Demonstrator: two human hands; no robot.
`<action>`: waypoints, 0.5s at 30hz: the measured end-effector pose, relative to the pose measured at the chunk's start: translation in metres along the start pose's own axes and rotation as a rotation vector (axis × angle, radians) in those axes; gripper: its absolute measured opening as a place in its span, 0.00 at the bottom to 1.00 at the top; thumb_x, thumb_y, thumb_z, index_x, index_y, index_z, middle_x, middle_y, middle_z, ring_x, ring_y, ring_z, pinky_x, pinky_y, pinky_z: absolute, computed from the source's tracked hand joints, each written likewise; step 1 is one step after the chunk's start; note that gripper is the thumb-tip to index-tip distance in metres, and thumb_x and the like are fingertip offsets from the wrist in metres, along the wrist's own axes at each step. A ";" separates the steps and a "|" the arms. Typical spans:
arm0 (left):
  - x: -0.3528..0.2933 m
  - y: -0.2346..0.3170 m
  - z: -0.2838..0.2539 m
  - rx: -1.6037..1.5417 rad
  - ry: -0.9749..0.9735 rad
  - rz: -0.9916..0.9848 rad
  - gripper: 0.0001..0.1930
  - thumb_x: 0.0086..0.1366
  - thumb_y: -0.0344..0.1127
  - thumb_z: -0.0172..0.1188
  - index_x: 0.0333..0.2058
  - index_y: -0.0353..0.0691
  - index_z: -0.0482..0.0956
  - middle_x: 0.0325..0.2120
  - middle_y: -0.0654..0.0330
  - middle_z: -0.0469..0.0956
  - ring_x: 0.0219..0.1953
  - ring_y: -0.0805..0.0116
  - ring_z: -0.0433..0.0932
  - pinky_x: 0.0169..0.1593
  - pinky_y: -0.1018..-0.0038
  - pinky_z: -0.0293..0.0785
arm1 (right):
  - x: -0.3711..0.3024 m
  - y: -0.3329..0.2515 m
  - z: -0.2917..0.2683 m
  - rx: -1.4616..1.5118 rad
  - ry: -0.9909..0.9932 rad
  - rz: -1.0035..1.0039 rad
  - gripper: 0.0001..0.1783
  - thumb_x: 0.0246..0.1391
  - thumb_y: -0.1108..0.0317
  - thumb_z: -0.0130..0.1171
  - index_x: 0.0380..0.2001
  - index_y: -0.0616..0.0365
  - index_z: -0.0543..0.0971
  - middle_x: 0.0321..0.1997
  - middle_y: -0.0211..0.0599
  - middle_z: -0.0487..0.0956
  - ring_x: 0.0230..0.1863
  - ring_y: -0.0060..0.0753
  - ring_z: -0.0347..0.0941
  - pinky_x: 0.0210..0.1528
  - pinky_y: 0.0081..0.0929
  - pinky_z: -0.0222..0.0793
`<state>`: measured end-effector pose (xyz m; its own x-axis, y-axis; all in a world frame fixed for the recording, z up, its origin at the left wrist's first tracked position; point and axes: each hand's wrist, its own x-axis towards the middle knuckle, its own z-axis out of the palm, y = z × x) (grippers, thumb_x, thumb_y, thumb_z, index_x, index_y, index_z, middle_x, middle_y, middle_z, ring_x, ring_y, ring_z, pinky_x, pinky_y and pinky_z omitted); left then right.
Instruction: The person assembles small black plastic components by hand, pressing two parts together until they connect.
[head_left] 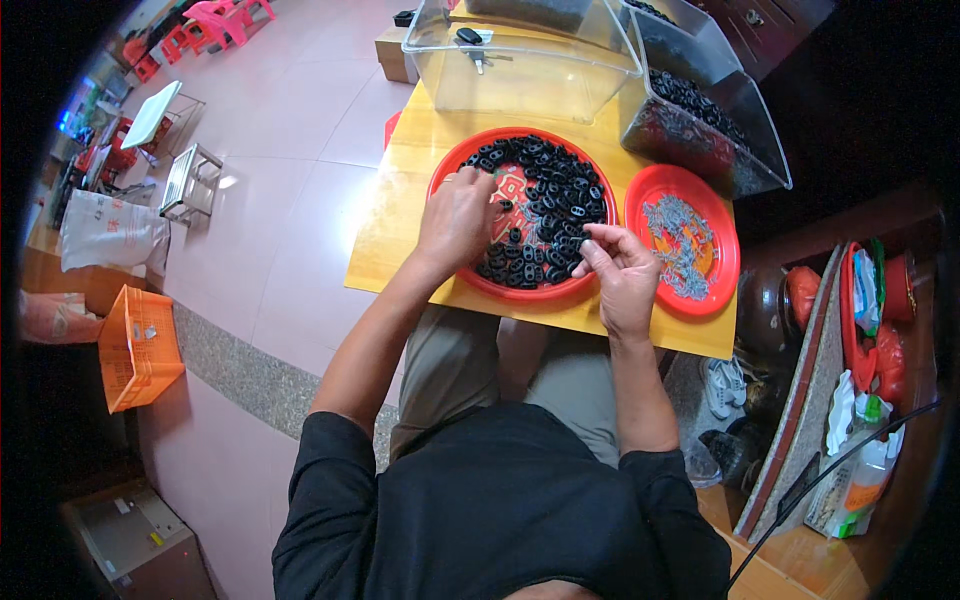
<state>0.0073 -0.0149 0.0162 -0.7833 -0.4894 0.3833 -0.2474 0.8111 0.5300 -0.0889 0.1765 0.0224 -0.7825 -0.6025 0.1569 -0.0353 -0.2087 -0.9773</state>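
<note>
Left hand and right hand, bare, at a round red plastic basin of small black oval pierced pieces.

Basin: on a yellow counter, black pieces heaped mostly to its right and near side, patterned floor partly exposed. Left hand: over the basin's left part, fingers curled downward; whether a piece is pinched cannot be told. Right hand: at the right rim, thumb and forefinger drawn close, a dark piece at their tips; grip uncertain. Just beside, right: an oval red plate of thin silver-grey bits. Step in hand, by judgement: handling black pieces singly. Next move probably calls for a precise fingertip pinch, neighbouring pieces undisturbed.
</note>
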 end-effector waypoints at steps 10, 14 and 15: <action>0.009 -0.005 0.020 0.147 -0.050 0.087 0.11 0.46 0.32 0.62 0.28 0.34 0.72 0.28 0.48 0.72 0.36 0.50 0.73 0.39 0.60 0.72 | -0.002 0.001 -0.003 -0.042 0.007 -0.041 0.09 0.50 0.82 0.54 0.37 0.66 0.75 0.27 0.30 0.73 0.23 0.16 0.70 0.26 0.14 0.73; -0.002 0.013 0.001 -0.688 -0.265 -0.256 0.08 0.51 0.27 0.61 0.29 0.38 0.72 0.25 0.59 0.75 0.28 0.63 0.76 0.31 0.72 0.72 | -0.006 -0.013 0.007 0.000 0.028 0.035 0.07 0.50 0.81 0.55 0.35 0.66 0.74 0.26 0.32 0.75 0.23 0.18 0.72 0.25 0.16 0.73; -0.007 0.018 -0.004 -1.192 -0.340 -0.413 0.06 0.54 0.26 0.61 0.30 0.39 0.72 0.24 0.63 0.75 0.26 0.69 0.76 0.29 0.77 0.71 | -0.007 -0.017 0.009 -0.001 0.027 0.034 0.07 0.50 0.81 0.55 0.35 0.66 0.74 0.26 0.32 0.75 0.23 0.18 0.72 0.25 0.16 0.73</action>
<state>0.0106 0.0014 0.0262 -0.9190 -0.3850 -0.0845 0.0138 -0.2457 0.9693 -0.0770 0.1771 0.0391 -0.7998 -0.5882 0.1199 -0.0092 -0.1877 -0.9822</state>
